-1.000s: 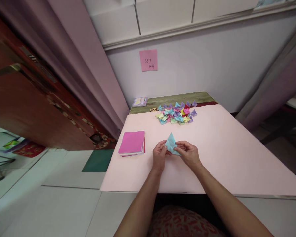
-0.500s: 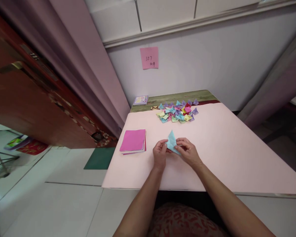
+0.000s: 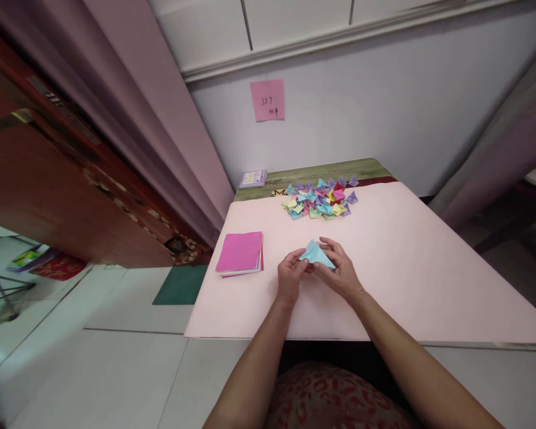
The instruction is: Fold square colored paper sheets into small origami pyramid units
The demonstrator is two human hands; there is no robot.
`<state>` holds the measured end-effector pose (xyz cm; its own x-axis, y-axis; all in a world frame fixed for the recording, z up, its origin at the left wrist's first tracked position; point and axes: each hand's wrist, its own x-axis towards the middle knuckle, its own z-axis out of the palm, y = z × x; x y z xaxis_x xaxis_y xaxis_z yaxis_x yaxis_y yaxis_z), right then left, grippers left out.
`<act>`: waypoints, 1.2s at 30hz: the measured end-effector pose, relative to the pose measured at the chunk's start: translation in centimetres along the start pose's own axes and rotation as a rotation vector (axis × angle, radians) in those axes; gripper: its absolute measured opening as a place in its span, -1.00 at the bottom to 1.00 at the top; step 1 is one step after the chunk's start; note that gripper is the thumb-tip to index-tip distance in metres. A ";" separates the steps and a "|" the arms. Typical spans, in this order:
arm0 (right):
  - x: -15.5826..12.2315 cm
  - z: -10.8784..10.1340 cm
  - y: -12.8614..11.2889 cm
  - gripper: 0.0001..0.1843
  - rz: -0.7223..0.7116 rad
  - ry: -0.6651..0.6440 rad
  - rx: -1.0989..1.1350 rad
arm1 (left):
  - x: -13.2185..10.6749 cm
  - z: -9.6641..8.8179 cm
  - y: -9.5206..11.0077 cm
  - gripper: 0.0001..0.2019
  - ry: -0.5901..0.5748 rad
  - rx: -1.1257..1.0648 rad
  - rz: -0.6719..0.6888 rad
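Both of my hands hold a light blue folded paper piece [image 3: 316, 254] just above the pink sheet covering the table [image 3: 406, 268]. My left hand [image 3: 289, 278] pinches its left corner with closed fingers. My right hand [image 3: 342, 272] grips its right side, fingers curled over the top edge. The piece lies almost flat, a triangle pointing away from me. A stack of square papers with a magenta top sheet [image 3: 240, 253] lies to the left of my hands. A heap of several small folded pieces in many colours [image 3: 320, 201] sits at the far side of the table.
A small printed paper pack [image 3: 253, 179] lies at the table's far left corner on the bare wood. A pink note [image 3: 267, 100] hangs on the wall behind. Curtains and a dark red door stand to the left; a green mat [image 3: 181, 285] lies on the floor.
The blue piece stood upright with its tip pointing up; it is now tipped down and lies nearly flat between my hands. My right fingers have moved over its top edge.
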<state>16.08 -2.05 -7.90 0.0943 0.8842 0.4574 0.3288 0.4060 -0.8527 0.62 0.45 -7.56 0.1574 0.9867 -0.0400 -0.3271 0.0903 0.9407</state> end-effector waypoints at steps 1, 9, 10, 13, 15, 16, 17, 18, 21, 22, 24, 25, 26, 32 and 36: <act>0.0 0.0 0.0 -0.72 -0.003 0.014 0.005 | 0.0 0.0 0.0 -0.54 -0.016 -0.010 -0.009; 0.0 0.1 -0.2 -0.65 0.006 -0.017 0.035 | 0.3 0.0 -0.4 -0.46 -0.031 -0.072 -0.030; 0.0 0.0 -0.1 -0.66 0.010 -0.018 0.032 | 0.3 0.0 -0.4 -0.45 -0.038 -0.075 -0.035; 0.0 -0.1 0.2 -0.70 0.035 -0.030 0.038 | 0.2 0.0 -0.3 -0.43 -0.046 -0.078 -0.045; 0.0 -0.1 0.5 -0.71 0.037 -0.051 0.052 | 0.1 0.0 -0.3 -0.44 -0.036 -0.074 -0.046; 0.0 -0.1 0.6 -0.72 0.031 -0.060 0.058 | 0.1 0.0 -0.2 -0.45 -0.032 -0.072 -0.045; 0.0 -0.1 0.7 -0.72 0.022 -0.062 0.061 | 0.1 0.0 -0.2 -0.46 -0.031 -0.072 -0.044; 0.0 -0.1 0.7 -0.71 0.015 -0.059 0.062 | 0.0 0.1 -0.1 -0.46 -0.036 -0.073 -0.042; 0.0 0.0 0.8 -0.69 0.027 -0.049 0.067 | 0.0 0.1 -0.1 -0.48 -0.048 -0.073 -0.031; 0.0 0.0 0.8 -0.68 0.039 -0.048 0.072 | 0.0 0.1 -0.1 -0.49 -0.044 -0.070 -0.029; 0.0 0.0 0.8 -0.65 0.060 -0.055 0.082 | 0.0 0.1 -0.1 -0.52 -0.026 -0.058 -0.025; -0.1 0.0 0.7 -0.64 0.065 -0.059 0.088 | 0.0 0.1 0.0 -0.53 -0.021 -0.052 -0.024; 0.0 0.0 0.7 -0.64 0.065 -0.062 0.094 | 0.0 0.1 0.0 -0.54 -0.021 -0.047 -0.023; 0.0 -0.2 0.4 -0.67 0.045 -0.073 0.088 | -0.1 0.2 0.1 -0.56 -0.058 -0.012 -0.004; 0.0 -0.2 0.6 -0.70 0.029 -0.065 0.084 | -0.1 0.1 0.1 -0.57 -0.060 0.004 0.000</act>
<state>16.44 -1.84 -8.32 0.0406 0.9078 0.4173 0.2467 0.3957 -0.8846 0.71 0.36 -7.42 0.2131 0.9768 -0.0201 -0.3234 0.0899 0.9420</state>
